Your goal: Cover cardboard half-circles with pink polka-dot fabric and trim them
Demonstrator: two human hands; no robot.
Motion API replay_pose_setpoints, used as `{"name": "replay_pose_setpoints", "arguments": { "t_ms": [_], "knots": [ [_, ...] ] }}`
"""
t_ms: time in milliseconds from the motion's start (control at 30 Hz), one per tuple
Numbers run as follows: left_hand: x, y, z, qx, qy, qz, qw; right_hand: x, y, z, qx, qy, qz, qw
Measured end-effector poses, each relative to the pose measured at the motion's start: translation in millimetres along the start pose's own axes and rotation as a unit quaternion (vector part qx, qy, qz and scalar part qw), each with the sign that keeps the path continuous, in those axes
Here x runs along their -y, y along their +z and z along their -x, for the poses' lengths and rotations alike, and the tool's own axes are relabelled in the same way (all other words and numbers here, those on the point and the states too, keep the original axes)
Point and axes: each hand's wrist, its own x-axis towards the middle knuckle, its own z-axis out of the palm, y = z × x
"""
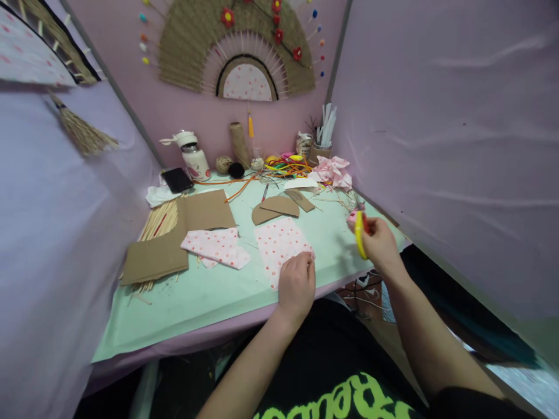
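My left hand (297, 283) is closed on the lower right edge of a white sheet with pink dots (279, 244), which lies flat on the green tabletop. Over the table's right side, my right hand (381, 241) is closed around yellow-handled scissors (360, 235); their blades are hard to make out. Behind the sheet, two cut cardboard pieces (279, 206) overlap. A second dotted piece (218, 247), folded and creased, rests to the left of the sheet.
Brown cardboard (207, 209) covers thin sticks (159, 221) at the left. Along the back stand a white bottle (197, 163), a twine roll (239, 144) and coloured cords (286, 167), with crumpled pink material (332, 172) at the right. A fan (187, 52) hangs on the wall.
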Motion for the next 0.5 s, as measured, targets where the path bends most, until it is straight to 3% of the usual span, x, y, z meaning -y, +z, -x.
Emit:
{"name": "replay_pose_setpoints", "arguments": {
  "t_ms": [100, 200, 400, 500],
  "knots": [
    [-0.3, 0.0, -0.3, 0.002, 0.006, -0.009, 1.0, -14.4, 12.3, -6.9, 0.096, 0.027, 0.202, 0.974],
    [0.3, 0.7, -1.0, 0.006, 0.012, -0.018, 1.0, -14.5, 22.2, -3.6, 0.146, 0.008, 0.301, 0.942],
    [1.5, 1.4, -0.2, 0.005, 0.019, -0.02, 1.0, 0.0, 36.0, 6.3, 0.131, -0.029, 0.374, 0.918],
    [3.2, 2.7, 0.7, 0.004, 0.017, -0.019, 1.0, -0.2, 37.5, 7.9, 0.13, -0.081, 0.404, 0.902]
  ]
}}
